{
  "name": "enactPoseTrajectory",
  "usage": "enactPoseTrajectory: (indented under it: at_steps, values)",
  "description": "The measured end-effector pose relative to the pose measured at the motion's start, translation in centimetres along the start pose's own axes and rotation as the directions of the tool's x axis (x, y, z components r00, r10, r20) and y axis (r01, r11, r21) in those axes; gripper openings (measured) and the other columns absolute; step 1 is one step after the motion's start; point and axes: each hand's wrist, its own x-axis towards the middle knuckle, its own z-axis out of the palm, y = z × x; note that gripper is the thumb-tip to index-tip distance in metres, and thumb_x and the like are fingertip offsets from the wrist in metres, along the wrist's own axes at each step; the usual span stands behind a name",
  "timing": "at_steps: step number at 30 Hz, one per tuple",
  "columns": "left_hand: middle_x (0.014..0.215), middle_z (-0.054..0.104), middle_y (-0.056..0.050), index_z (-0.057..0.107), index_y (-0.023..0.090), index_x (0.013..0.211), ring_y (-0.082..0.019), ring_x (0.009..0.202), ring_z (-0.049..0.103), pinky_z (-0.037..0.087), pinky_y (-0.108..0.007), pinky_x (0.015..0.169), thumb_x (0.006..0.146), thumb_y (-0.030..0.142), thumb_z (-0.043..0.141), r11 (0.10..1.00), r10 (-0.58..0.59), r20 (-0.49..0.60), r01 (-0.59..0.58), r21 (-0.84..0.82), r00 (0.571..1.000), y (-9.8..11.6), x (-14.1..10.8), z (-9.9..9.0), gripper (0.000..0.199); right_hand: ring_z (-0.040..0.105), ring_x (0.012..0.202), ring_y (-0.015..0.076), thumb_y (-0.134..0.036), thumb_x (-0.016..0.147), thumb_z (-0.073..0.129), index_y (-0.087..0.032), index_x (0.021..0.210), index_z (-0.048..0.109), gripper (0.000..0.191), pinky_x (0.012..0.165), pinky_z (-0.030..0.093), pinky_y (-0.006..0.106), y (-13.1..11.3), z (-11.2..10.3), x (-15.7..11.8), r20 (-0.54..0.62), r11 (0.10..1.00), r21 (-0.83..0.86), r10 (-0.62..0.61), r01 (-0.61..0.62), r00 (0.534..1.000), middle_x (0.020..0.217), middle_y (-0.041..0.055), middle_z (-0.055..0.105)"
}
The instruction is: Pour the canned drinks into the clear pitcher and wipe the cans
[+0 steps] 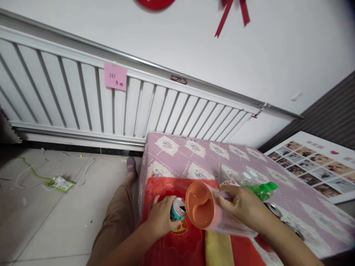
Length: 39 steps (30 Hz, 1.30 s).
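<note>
A teal drink can (179, 208) with its top opened is gripped in my left hand (162, 218), fingers wrapped round its side. My right hand (240, 205) is closed round the handle of a clear plastic pitcher (235, 223). The pitcher lies tipped well over, its orange lid (200, 205) facing left, close to the can's top. I cannot tell whether the two touch or whether liquid flows. Below them is a red plastic dish (187, 245) with a yellow printed design, on a red sheet (159, 184). A yellow cloth-like piece (219, 249) lies beside the dish.
Several bottles with green parts (266, 189) and opened cans (273, 210) stand right of my right forearm on the patterned bedspread (194, 147). A white radiator (133, 99) runs along the wall. A power strip (61, 183) with cords lies on the floor at left.
</note>
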Motion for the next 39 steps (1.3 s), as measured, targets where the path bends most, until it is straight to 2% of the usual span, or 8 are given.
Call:
enactPoseTrajectory:
  at_steps: [8,13,22,28,35,39]
  values:
    - [0.128,0.061,-0.005,0.046,0.028,0.125,-0.030,0.118,0.055,0.018,-0.060,0.111,0.063,0.029,0.074,1.000,0.001,-0.002,-0.001,-0.005,1.000,0.05,-0.03,-0.02,0.068,0.043,0.050,0.0143,-0.036,0.078,0.047,-0.021,0.058,0.050,0.025,0.050,0.025,0.028,-0.10,-0.03,0.11,0.013,1.000,0.028,-0.003,0.002,1.000,0.050,-0.0007,0.049]
    - [0.128,0.061,-0.006,0.045,0.028,0.124,-0.030,0.118,0.055,0.018,-0.059,0.111,0.063,0.029,0.074,1.000,0.008,-0.005,-0.008,-0.006,1.000,-0.04,-0.03,0.04,0.068,0.041,0.050,0.0136,-0.037,0.078,0.046,-0.021,0.055,0.044,0.028,0.050,0.025,0.028,-0.08,-0.05,0.03,0.014,1.000,0.014,0.002,-0.002,1.000,0.050,-0.0018,0.044]
    - [0.126,0.061,-0.006,0.046,0.026,0.124,-0.030,0.117,0.055,0.019,-0.059,0.111,0.062,0.029,0.075,1.000,0.010,-0.010,-0.010,0.000,1.000,0.00,-0.05,-0.05,0.068,0.043,0.050,0.0142,-0.038,0.079,0.046,-0.021,0.057,0.048,0.028,0.050,0.025,0.028,-0.10,-0.04,0.11,0.000,1.000,0.002,-0.008,0.008,1.000,0.050,-0.0006,0.048]
    - [0.126,0.062,-0.006,0.045,0.028,0.125,-0.031,0.117,0.056,0.019,-0.059,0.110,0.062,0.029,0.075,1.000,0.007,-0.014,-0.007,0.004,1.000,-0.17,-0.03,0.18,0.069,0.040,0.049,0.0133,-0.038,0.078,0.048,-0.022,0.054,0.043,0.029,0.049,0.025,0.027,0.19,0.31,0.19,-0.020,1.000,0.005,-0.010,0.011,1.000,0.049,-0.0023,0.043]
    - [0.126,0.062,-0.006,0.046,0.028,0.125,-0.031,0.117,0.056,0.019,-0.059,0.111,0.062,0.030,0.075,1.000,0.008,-0.010,-0.008,0.009,1.000,-0.10,-0.03,0.00,0.069,0.040,0.048,0.0133,-0.037,0.077,0.047,-0.021,0.054,0.046,0.028,0.049,0.024,0.027,-0.28,-0.16,0.09,0.000,1.000,0.014,-0.006,0.006,1.000,0.048,-0.0017,0.045]
    - [0.126,0.062,-0.006,0.045,0.028,0.125,-0.030,0.117,0.056,0.019,-0.057,0.111,0.063,0.030,0.074,1.000,0.010,-0.011,-0.010,0.007,1.000,-0.11,-0.02,-0.06,0.068,0.039,0.049,0.0126,-0.037,0.078,0.047,-0.022,0.054,0.040,0.029,0.049,0.024,0.027,-0.49,-0.28,0.12,0.004,1.000,0.019,-0.007,0.007,1.000,0.049,-0.0029,0.041]
